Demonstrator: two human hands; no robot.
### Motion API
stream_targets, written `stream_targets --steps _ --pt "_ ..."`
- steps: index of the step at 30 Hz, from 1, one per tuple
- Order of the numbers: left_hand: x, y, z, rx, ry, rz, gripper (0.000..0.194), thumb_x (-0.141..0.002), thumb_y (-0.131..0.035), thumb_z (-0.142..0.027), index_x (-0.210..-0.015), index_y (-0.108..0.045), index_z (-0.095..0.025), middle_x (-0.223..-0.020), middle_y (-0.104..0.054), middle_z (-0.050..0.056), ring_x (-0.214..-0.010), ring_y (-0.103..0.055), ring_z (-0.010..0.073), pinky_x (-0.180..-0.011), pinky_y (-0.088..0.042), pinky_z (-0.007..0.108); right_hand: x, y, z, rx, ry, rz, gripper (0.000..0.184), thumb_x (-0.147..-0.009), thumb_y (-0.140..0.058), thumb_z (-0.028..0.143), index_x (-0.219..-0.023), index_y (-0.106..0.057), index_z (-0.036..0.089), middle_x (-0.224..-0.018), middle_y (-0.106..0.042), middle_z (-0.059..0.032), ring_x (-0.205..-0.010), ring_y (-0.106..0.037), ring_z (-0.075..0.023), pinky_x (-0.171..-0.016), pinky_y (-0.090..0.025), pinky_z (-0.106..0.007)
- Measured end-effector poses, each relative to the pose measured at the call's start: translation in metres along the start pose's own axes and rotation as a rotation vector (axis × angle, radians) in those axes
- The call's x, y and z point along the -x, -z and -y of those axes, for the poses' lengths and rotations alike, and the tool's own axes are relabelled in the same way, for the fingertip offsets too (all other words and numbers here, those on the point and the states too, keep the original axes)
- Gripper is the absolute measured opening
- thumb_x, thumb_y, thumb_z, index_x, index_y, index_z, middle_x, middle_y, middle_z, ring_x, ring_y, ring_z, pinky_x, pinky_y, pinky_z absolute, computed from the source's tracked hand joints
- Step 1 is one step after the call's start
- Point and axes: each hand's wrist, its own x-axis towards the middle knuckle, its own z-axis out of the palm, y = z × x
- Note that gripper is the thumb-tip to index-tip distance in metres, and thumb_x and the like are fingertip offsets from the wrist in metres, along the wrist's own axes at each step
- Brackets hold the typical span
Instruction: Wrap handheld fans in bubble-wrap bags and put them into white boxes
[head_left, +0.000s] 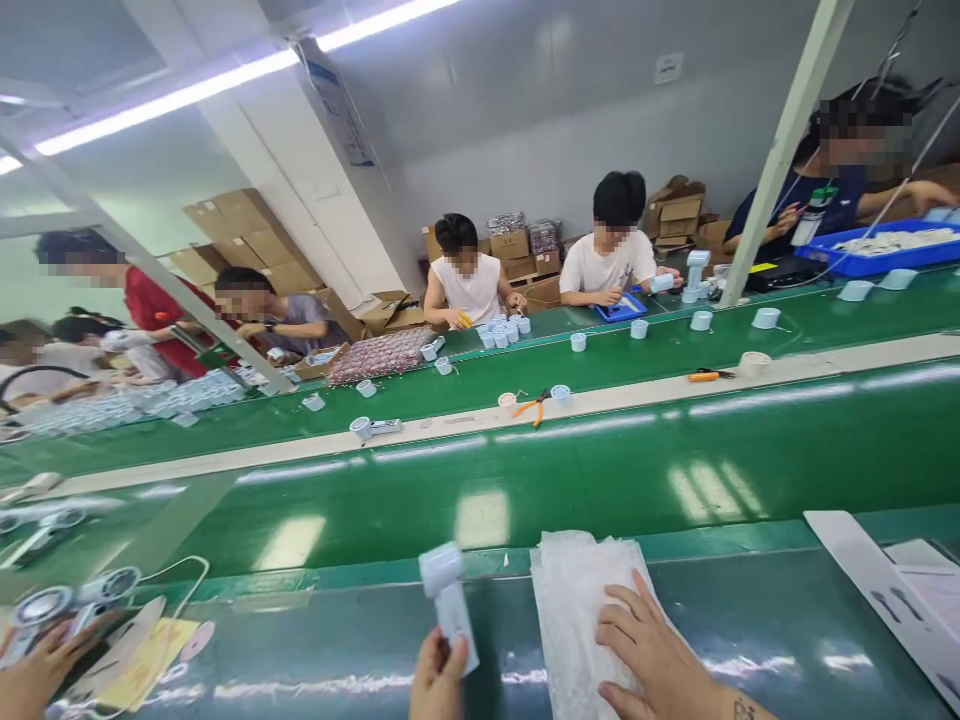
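Near the bottom centre, my left hand pinches the lower end of the handle of a small light-blue handheld fan. Its round head points up and is slightly blurred. To the right, my right hand lies spread on a stack of thin, translucent white plastic bags, with no grip on them that I can see. The stack rests on the dark green worktop, and the fan is held just left of it.
At lower left another person's hand touches more fans beside papers. A white board lies at right. Beyond runs a green conveyor, then a ledge with orange pliers. Several people sit across the far belt.
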Motion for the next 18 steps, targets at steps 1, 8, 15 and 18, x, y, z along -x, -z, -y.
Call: stream_targets --steps 1,8,15,18 --pt "0.016 -0.018 0.005 0.063 -0.041 0.144 0.05 -0.054 -0.075 -0.044 -0.094 -0.062 -0.017 -0.092 -0.071 0.01 -0.088 -0.065 0.0265 -0.081 -0.05 0.037 0.006 0.003 0.002 -0.015 -0.023 0.003 0.038 -0.079 -0.06 0.037 -0.116 -0.061 0.025 -0.116 -0.065 -0.0099 -0.126 -0.044 -0.0399 -0.106 -0.006 -0.076" --pt "0.084 -0.095 0.0 -0.72 -0.466 0.699 0.048 -0.073 -0.044 -0.007 -0.119 -0.058 -0.013 -0.126 -0.056 0.015 -0.121 -0.048 0.0243 -0.107 -0.034 0.035 0.064 -0.019 -0.053 -0.054 -0.169 0.006 0.047 -0.093 -0.039 0.037 -0.139 -0.042 0.03 -0.149 -0.038 -0.0076 -0.142 -0.015 -0.0358 -0.107 -0.009 -0.073" --pt "0.106 -0.116 -0.021 -1.142 -0.52 0.683 0.059 -0.078 -0.036 -0.005 -0.136 -0.045 -0.013 -0.138 -0.048 0.014 -0.129 -0.039 0.0244 -0.111 -0.027 0.039 0.086 -0.043 -0.089 0.119 -0.1 -0.204 0.048 -0.088 -0.049 0.04 -0.135 -0.048 0.028 -0.143 -0.046 -0.0095 -0.134 -0.035 -0.0392 -0.105 -0.03 -0.068" --pt "0.118 -0.109 -0.035 -1.109 -0.488 0.612 0.067 -0.072 -0.045 -0.008 -0.138 -0.043 -0.021 -0.14 -0.048 0.01 -0.132 -0.037 0.0273 -0.113 -0.022 0.049 0.103 -0.043 -0.104 0.157 -0.113 -0.448 0.034 -0.082 -0.058 0.037 -0.116 -0.063 0.03 -0.126 -0.063 -0.0097 -0.117 -0.055 -0.0381 -0.099 -0.04 -0.065"
